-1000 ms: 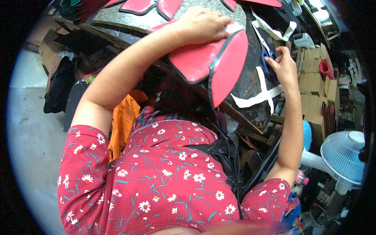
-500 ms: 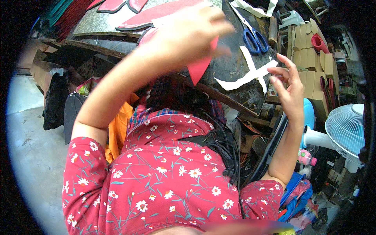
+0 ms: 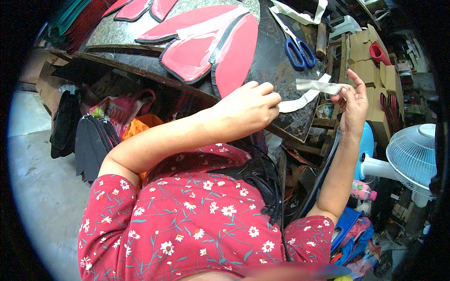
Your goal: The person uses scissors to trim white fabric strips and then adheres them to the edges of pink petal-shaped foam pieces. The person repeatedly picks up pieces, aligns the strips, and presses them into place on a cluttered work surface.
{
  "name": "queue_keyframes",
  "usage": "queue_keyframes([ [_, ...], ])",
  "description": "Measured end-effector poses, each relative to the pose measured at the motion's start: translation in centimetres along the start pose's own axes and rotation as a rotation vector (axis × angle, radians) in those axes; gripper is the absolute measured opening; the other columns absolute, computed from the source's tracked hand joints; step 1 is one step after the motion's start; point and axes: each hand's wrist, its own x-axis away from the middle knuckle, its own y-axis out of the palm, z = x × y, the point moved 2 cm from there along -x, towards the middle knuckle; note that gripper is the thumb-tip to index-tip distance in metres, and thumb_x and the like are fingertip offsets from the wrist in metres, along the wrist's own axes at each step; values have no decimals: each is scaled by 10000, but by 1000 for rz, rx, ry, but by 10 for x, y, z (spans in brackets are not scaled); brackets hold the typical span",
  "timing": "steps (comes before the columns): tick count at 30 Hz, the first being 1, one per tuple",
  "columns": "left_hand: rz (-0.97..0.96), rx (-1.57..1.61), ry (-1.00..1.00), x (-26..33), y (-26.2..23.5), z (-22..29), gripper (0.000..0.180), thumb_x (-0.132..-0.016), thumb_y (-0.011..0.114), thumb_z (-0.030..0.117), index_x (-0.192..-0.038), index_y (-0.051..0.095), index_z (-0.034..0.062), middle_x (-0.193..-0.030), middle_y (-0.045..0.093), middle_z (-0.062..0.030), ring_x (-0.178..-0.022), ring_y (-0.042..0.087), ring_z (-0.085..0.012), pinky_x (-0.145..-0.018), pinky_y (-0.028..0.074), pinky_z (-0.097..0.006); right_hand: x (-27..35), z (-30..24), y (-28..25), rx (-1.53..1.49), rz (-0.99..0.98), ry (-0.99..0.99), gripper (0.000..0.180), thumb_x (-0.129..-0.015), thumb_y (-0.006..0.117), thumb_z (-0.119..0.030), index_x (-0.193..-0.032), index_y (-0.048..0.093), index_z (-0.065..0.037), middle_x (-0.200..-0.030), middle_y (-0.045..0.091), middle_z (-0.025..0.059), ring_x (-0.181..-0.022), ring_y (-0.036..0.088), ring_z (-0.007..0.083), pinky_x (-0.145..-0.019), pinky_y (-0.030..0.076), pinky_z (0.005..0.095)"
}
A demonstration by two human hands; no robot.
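A white strip of tape (image 3: 307, 93) is stretched between my two hands above the near edge of a dark worktable (image 3: 281, 56). My left hand (image 3: 248, 107) pinches its lower end. My right hand (image 3: 351, 100) pinches the upper end, fingers raised. On the table just beyond my left hand lie red shaped pieces with black edging (image 3: 206, 47), one with a pale strip across it. Blue-handled scissors (image 3: 295, 44) rest on the table between my hands, farther back.
More white strips (image 3: 300, 11) lie at the table's back. Cardboard boxes (image 3: 370, 47) stand at the right, a white fan (image 3: 412, 154) lower right. Black shaped pieces (image 3: 93, 145) and bags sit under the table at left, above grey floor (image 3: 37, 187).
My left hand left the red pieces and came toward me to take the strip's end. My right hand lifted the strip off the table. The red pieces now lie flat, uncovered.
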Motion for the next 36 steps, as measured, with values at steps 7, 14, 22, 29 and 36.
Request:
queue_keyframes([
  [7,365,172,-141,-13,-21,-3,304,-760,752,211,-993,629,62,-1042,585,-94,-1035,554,-293,-856,480,-399,19,-49,36,-23,-111,-66,516,-906,543,31,-1413,446,12,-886,677,79,-644,635,113,-617,545,223],
  [14,38,798,-438,-12,-39,-16,279,-913,705,234,-1051,673,-6,-811,669,-96,-781,657,-174,-751,519,-336,39,-77,76,27,-267,-24,634,-869,636,-56,-1457,404,-14,-1050,692,165,-806,672,175,-741,554,284],
  [22,41,1764,-549,4,-45,-13,374,-999,598,404,-961,700,46,-762,656,2,-679,607,-71,-660,470,-215,47,-57,108,540,-374,-977,899,-740,774,-21,-1516,336,-139,-1355,581,197,-1223,583,363,-1050,431,517],
  [29,-32,1542,-561,29,-61,-11,353,-1025,574,336,-972,698,10,-810,668,5,-721,620,-76,-665,484,-242,46,-62,122,395,-435,-957,540,-877,682,-30,-1382,488,-44,-1088,735,187,-945,729,329,-891,558,428],
  [36,406,-203,-316,63,-73,-55,349,-792,763,295,-1058,670,90,-1056,634,-86,-1006,585,-296,-901,485,-404,9,-68,138,267,-501,-493,539,-1003,473,14,-1521,337,-53,-1256,669,184,-667,620,89,-617,518,225],
])
